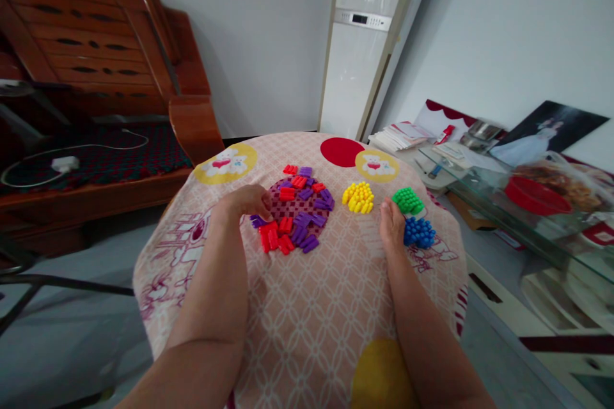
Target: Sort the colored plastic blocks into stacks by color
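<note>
My left hand reaches in at the left edge of a loose group of small plastic pieces, its fingers curved down and apart, with nothing visible in them. Red pieces and purple pieces lie mixed there, flat and ridged in shape; some sit right under the hand. On the right, my right hand rests on edge on the cloth, fingers stretched out and no piece visible in it. Just beyond it are a green cluster and a blue cluster. A yellow cluster lies between the hands.
A patterned tablecloth covers the round table. To the right stands a glass-topped table holding papers, a red bowl and a photo. A wooden bench is at left; a tall white cabinet unit stands behind.
</note>
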A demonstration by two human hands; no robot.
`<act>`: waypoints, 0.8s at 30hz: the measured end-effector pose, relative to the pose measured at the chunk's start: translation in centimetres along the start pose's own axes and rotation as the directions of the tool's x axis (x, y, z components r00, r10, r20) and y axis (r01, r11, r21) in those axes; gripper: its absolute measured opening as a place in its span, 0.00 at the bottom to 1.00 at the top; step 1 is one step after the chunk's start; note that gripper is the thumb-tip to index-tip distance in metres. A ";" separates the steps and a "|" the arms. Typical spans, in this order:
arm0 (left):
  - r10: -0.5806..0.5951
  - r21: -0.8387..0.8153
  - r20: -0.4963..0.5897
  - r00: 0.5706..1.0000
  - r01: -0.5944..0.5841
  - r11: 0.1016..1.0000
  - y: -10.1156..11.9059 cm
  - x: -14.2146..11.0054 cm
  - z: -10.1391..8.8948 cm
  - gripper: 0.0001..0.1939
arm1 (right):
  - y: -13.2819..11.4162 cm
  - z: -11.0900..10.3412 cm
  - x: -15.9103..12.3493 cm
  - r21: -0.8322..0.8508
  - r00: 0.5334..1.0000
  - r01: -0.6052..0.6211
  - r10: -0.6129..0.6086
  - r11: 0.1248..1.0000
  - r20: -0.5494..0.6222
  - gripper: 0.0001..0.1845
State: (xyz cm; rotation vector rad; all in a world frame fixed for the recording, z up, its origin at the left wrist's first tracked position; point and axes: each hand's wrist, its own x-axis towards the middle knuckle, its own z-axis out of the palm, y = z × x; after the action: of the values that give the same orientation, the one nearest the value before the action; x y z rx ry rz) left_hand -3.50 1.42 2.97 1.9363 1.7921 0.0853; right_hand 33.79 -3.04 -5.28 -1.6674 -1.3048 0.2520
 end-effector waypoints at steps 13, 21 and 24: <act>0.479 -0.191 -0.295 0.827 -0.542 0.819 7.6 -0.1 1.6 0.15 | 1.2 0.6 0.4 0.155 0.996 0.089 -0.085 0.984 -0.030 0.38; 0.809 -0.019 -0.283 0.514 -0.847 0.531 16.7 0.3 12.3 0.18 | 0.8 0.3 0.2 0.197 0.997 0.072 -0.074 0.978 0.003 0.34; 0.801 -0.073 -0.282 0.528 -0.845 0.531 16.7 0.6 14.3 0.23 | 0.8 0.3 0.2 0.224 0.998 0.057 -0.059 0.973 0.004 0.34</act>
State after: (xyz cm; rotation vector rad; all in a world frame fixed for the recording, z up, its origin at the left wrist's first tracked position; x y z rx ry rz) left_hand 17.20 -2.67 -3.10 2.5145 0.7199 0.8026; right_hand 34.21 -2.64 -6.00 -1.4371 -1.2810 0.3598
